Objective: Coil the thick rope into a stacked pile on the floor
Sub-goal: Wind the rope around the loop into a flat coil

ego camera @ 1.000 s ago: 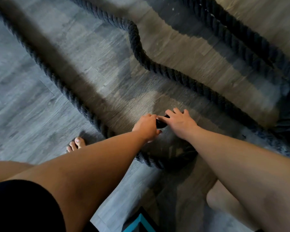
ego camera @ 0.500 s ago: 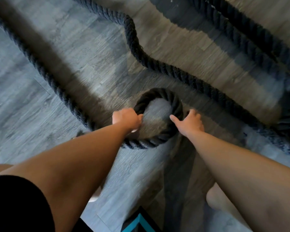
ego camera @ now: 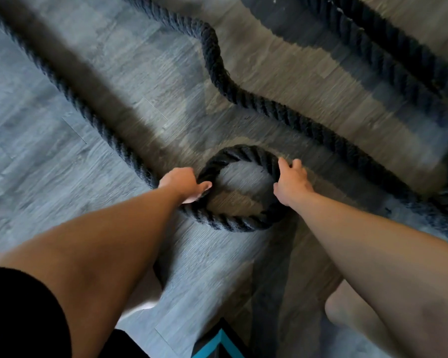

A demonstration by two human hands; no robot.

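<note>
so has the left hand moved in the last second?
Yes. Gripping the rope, the left hand went left, away from the right hand and toward the rope's straight run at left.
</note>
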